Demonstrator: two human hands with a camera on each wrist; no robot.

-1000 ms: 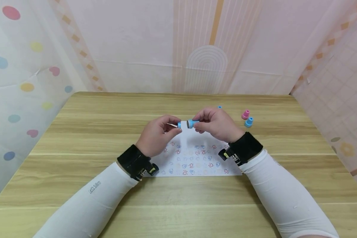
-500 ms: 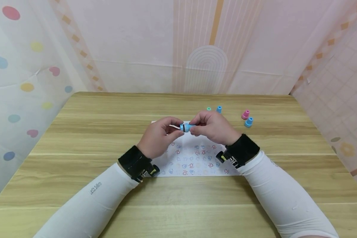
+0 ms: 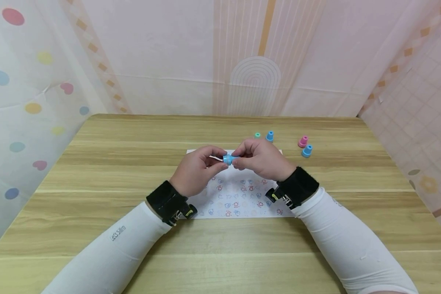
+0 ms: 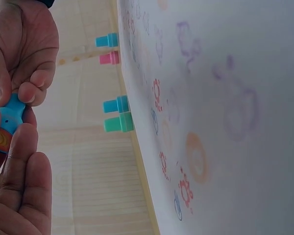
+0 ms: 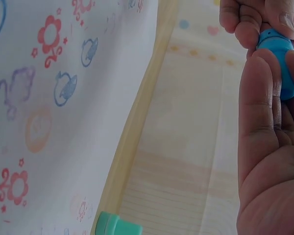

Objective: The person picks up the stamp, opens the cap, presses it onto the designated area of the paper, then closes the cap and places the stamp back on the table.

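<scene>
Both hands meet over the far part of a white paper sheet [image 3: 239, 196] printed with small coloured stamp marks. Between them is a small blue stamp [image 3: 228, 158]. My left hand [image 3: 217, 160] pinches its left end with thumb and fingertips. My right hand [image 3: 239, 160] pinches its right end, fingers curled round it. The left wrist view shows the blue stamp [image 4: 11, 117] squeezed between the fingers [image 4: 19, 161] of both hands. In the right wrist view the stamp [image 5: 279, 54] sits behind the right hand's thumb [image 5: 257, 112].
Several small stamps stand on the wooden table [image 3: 95, 163] beyond the paper: a green one [image 3: 257, 135], a blue one [image 3: 270, 136], a pink one [image 3: 303, 141] and another blue one [image 3: 307, 151]. Patterned curtain walls close in the table's back and sides.
The hands have drawn together and dropped slightly toward me. The white-and-blue piece at the left hand has closed up against the part in the right hand. The green and blue stamps behind now show.
</scene>
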